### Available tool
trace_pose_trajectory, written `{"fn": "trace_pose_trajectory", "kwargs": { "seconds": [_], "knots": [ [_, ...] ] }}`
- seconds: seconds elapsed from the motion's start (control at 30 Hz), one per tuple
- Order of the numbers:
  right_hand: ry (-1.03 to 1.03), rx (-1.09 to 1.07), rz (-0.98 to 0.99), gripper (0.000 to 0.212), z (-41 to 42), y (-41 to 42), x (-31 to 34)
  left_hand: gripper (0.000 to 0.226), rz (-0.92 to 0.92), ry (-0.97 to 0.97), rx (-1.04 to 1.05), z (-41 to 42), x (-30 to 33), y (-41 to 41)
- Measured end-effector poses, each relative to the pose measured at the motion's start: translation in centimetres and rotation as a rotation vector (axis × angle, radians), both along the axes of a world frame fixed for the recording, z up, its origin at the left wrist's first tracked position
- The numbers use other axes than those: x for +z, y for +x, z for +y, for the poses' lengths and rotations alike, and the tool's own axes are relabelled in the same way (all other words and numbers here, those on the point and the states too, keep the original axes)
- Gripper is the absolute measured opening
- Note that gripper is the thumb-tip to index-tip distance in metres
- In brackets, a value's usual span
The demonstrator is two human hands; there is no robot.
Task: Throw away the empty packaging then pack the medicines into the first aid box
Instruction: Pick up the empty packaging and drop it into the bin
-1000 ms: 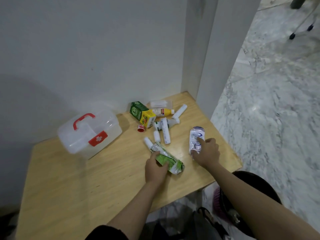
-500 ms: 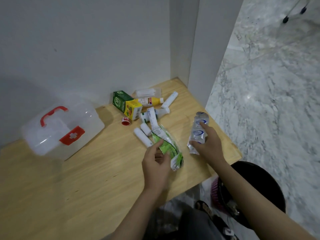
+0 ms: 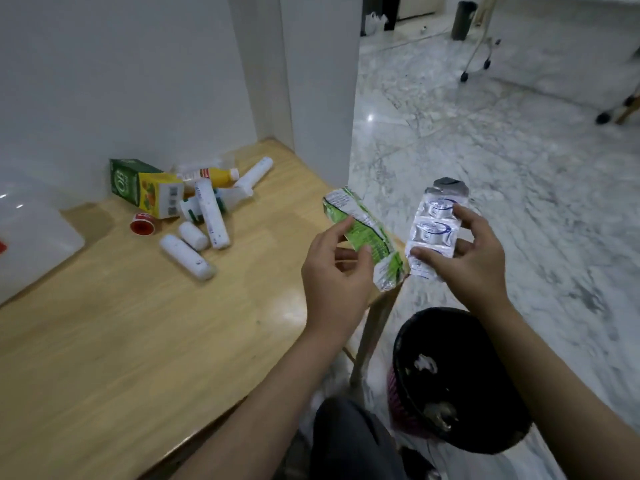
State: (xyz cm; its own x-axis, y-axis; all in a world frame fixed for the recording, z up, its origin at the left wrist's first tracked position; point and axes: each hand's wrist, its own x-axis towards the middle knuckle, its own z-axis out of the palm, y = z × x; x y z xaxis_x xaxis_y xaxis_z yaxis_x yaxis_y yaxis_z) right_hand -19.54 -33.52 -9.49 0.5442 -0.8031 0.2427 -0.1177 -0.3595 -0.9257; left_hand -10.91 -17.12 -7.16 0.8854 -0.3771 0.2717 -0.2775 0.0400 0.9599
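My left hand (image 3: 334, 271) holds a green and white blister pack (image 3: 367, 233) lifted above the table's right edge. My right hand (image 3: 471, 258) holds a silver blister pack with blue print (image 3: 433, 226) out over the floor. Below them on the floor stands a black waste bin (image 3: 457, 379) with scraps inside. The clear first aid box (image 3: 31, 244) sits at the far left, cut by the frame edge. A pile of medicines lies by the wall: a green and yellow carton (image 3: 145, 187), white tubes (image 3: 211, 213), an orange bottle (image 3: 214, 174) and a small red cap (image 3: 142, 225).
The wooden table (image 3: 138, 341) meets a white wall and a white pillar (image 3: 311, 81) at the back. Marble floor spreads to the right, with wheeled stand legs (image 3: 478, 64) far off. My dark trouser leg (image 3: 349, 441) shows beneath the table edge.
Both hands have lifted their blister packs off the table and carried them right, towards the space over the bin. The view has swung right, so the first aid box is now mostly out of frame.
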Motion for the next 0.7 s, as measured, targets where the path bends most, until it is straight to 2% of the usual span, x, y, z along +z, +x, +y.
{"fn": "trace_pose_trajectory", "kwargs": {
  "seconds": [0.13,0.23,0.4,0.53,0.63,0.7],
  "knots": [
    [0.030,-0.056,0.092,0.078,-1.8,-6.7,-3.5,0.039,-0.055,-0.003,-0.112,-3.3,-2.1,-5.3],
    [0.026,-0.120,0.210,0.073,-3.1,-11.3,-6.4,0.038,-0.107,0.085,-0.211,-5.6,-5.0,-8.7],
    [0.050,-0.135,0.455,0.056,-3.8,-16.8,-12.8,0.039,-0.127,0.430,-0.413,-8.8,-13.2,-12.1],
    [0.160,-0.068,0.630,0.051,-4.1,-18.5,-17.8,0.041,-0.119,0.707,-0.527,-11.3,-19.2,-12.6],
    [0.277,-0.092,0.683,0.064,-4.4,-18.7,-20.2,0.049,-0.028,0.855,-0.607,-12.8,-21.7,-12.7],
    [0.332,-0.117,0.752,0.074,-4.6,-18.9,-21.2,0.061,0.011,1.027,-0.659,-13.4,-22.8,-12.4]
  ]
}}
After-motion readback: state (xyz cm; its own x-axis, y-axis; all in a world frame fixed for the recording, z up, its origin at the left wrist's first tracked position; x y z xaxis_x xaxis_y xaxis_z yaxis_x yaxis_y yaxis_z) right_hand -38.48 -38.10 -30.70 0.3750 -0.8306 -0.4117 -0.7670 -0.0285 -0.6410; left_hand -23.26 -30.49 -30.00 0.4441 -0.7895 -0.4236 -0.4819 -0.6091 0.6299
